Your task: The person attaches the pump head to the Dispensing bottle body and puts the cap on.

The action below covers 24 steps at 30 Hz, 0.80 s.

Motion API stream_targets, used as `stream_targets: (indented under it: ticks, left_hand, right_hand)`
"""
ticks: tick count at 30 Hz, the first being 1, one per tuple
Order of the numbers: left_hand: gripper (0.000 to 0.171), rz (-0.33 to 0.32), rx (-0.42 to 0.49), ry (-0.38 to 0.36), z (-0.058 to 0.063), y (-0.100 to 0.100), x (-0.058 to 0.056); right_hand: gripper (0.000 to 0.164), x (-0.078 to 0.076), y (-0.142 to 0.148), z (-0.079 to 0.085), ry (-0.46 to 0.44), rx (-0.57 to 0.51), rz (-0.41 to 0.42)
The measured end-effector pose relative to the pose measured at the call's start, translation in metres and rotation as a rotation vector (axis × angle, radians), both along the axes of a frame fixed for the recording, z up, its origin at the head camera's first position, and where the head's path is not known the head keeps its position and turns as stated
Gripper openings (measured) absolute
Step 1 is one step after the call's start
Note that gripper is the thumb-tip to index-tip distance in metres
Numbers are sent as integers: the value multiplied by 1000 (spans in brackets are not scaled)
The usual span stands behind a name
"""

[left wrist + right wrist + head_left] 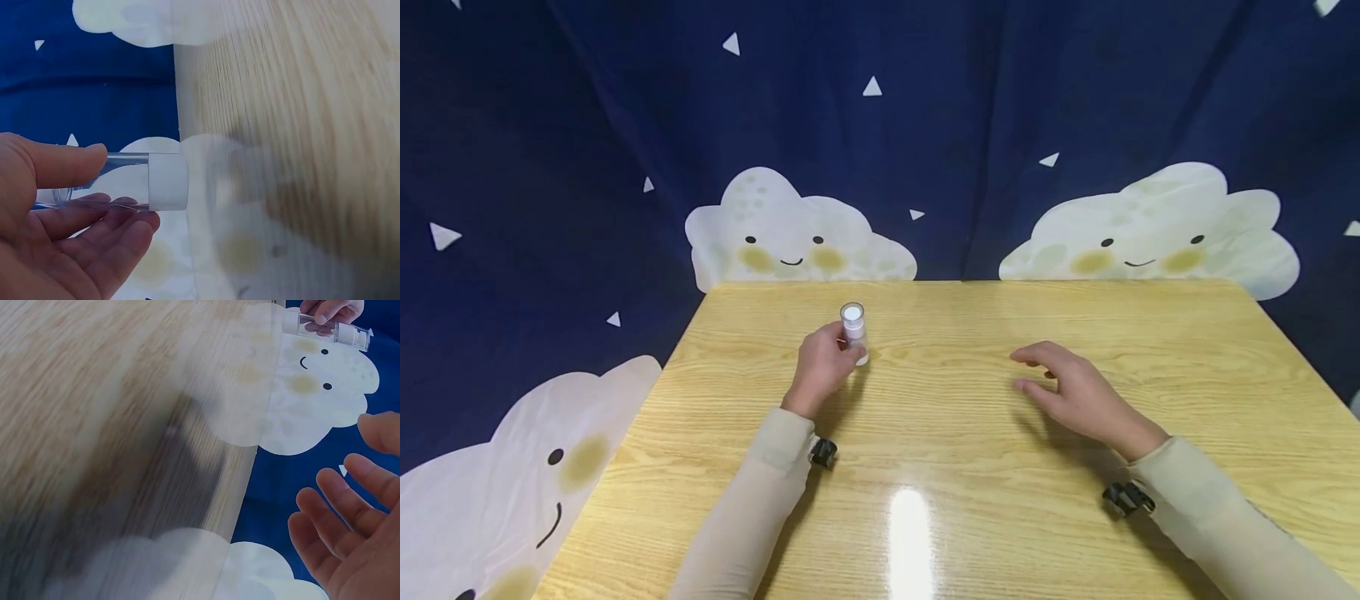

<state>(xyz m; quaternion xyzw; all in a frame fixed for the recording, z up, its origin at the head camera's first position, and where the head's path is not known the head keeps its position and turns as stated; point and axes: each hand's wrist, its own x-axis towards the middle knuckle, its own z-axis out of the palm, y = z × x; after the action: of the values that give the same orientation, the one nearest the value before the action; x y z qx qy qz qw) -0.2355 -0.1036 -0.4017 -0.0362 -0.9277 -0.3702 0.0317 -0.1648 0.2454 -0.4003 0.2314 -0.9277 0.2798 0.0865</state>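
A small clear plastic cylindrical bottle (pixel 854 326) stands roughly upright at the left of the table, towards its back. My left hand (pixel 826 363) holds it from the side, thumb and fingers around the clear part. In the left wrist view, a white cap (pixel 169 182) forms the bottle's lower end, close to the tabletop; whether it touches I cannot tell. The bottle's upper end lies partly behind the left hand (pixel 81 219) there. My right hand (pixel 1075 396) hovers over the right half of the table, its fingers (pixel 334 494) relaxed and spread, holding nothing.
The light wooden table (pixel 955 400) is glossy, with a bright reflection near the front. A dark blue curtain (pixel 955 125) with white clouds and triangles hangs behind the table's back edge and along its left side. Small black devices (pixel 1127 498) sit at both wrists.
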Motion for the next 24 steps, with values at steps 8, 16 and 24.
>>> stream_targets:
  ticks: [8,16,24]
  left_hand:
    - [26,28,-27,-7,-4,-5,-3]
    - [26,47,-27,-41,-8,-6,-2]
    - [28,35,-52,-71,-7,-6,0]
  right_hand:
    - [33,-1,-1,-3,-24,-1,3]
    - [34,-1,0,-5,-54,-2,11]
    - [34,0,1,-4,-61,2,16]
